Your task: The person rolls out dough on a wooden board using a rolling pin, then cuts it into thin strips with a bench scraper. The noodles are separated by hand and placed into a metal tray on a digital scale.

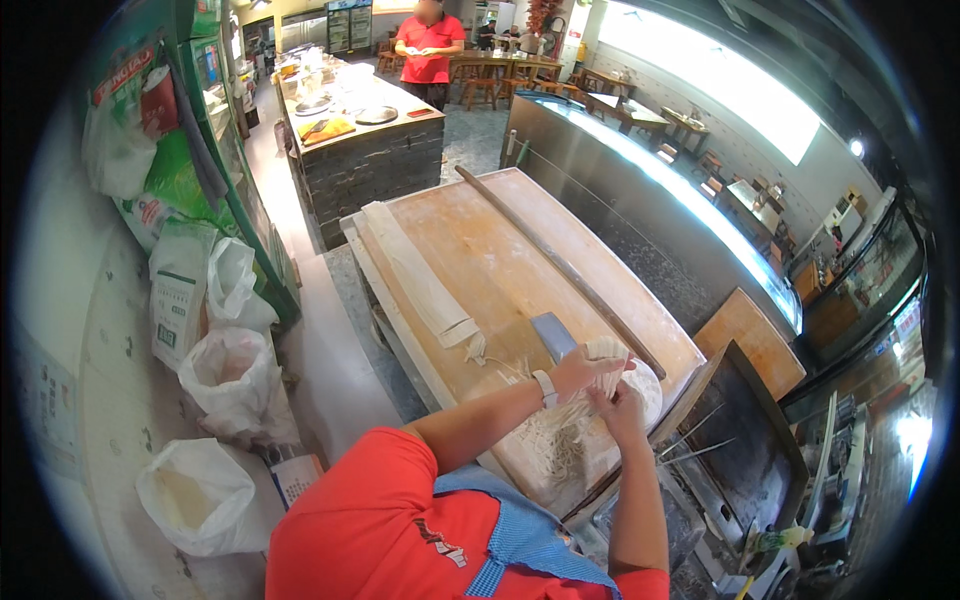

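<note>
A bundle of cut dough noodles (609, 348) is draped over my left hand (581, 369), which has a white band on its wrist. Just below, the fingers of my right hand (624, 409) grip the hanging strands. Behind the hands sits a round white mound or plate of flour (649, 390), partly covered by them. Loose noodles (559, 442) lie piled on the floured wooden board (480, 255) below my wrists. The broad blade of a cleaver (553, 334) rests left of my left hand; its handle is hidden. Farther left lies a long folded dough sheet (420, 281), its near end cut into strips.
A long wooden rolling pin (559, 266) lies along the board's right side. Beyond it runs a steel counter (600, 180). A dark metal griddle (739, 442) stands at the right. Open white sacks (196, 495) line the left wall. A person in red (431, 45) stands by the far counter (375, 161).
</note>
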The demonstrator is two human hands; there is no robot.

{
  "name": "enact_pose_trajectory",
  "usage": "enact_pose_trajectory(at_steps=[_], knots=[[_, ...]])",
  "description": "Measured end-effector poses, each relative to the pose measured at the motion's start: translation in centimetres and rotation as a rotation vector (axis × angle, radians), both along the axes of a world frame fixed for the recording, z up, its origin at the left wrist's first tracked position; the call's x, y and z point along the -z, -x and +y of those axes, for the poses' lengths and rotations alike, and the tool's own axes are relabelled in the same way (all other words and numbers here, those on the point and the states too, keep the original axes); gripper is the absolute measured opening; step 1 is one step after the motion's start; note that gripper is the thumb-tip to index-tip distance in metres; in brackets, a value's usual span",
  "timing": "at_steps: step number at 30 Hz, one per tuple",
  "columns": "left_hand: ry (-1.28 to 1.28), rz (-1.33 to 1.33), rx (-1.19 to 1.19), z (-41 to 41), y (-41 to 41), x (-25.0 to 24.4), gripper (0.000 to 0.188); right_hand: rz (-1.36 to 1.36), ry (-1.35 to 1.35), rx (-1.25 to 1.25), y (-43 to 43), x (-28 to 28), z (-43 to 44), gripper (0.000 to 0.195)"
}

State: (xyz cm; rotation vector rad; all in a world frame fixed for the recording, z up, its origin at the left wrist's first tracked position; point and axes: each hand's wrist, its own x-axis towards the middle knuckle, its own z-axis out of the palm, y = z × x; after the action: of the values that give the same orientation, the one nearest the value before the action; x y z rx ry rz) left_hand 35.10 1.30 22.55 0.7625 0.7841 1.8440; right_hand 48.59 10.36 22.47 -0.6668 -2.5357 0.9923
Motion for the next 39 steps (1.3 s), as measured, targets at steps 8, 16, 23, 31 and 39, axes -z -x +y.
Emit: enact_pose_trajectory(at_steps=[8, 16, 23, 31, 39], knots=[[0.077, 0.040, -0.084, -0.7, 0.9, 1.2, 0.027, -0.013, -0.122, -0.028, -0.8, -1.9, 1.1, 0.033], [0.136, -0.095, 0.032, -1.2, 1.8, 1.4, 0.014, -0.038, -0.365, 0.008, -0.2, -7.1, 1.2, 0.031], [0.243, -0.168, -0.001, -0.3, 4.8, 9.6, 0.020, -0.139, -0.417, 0.224, -5.6, -13.5, 2.0, 0.029], [0.348, -0.207, -0.095, -4.4, 17.2, 24.6, 0.015, 0.046, -0.495, 0.299, -15.0, -20.6, 3.1, 0.033], [0.538, -0.722, -0.230, -2.3, 16.1, 20.1, 0.024, -0.018, -0.582, 0.704, -25.6, -25.5, 0.6, 0.014]])
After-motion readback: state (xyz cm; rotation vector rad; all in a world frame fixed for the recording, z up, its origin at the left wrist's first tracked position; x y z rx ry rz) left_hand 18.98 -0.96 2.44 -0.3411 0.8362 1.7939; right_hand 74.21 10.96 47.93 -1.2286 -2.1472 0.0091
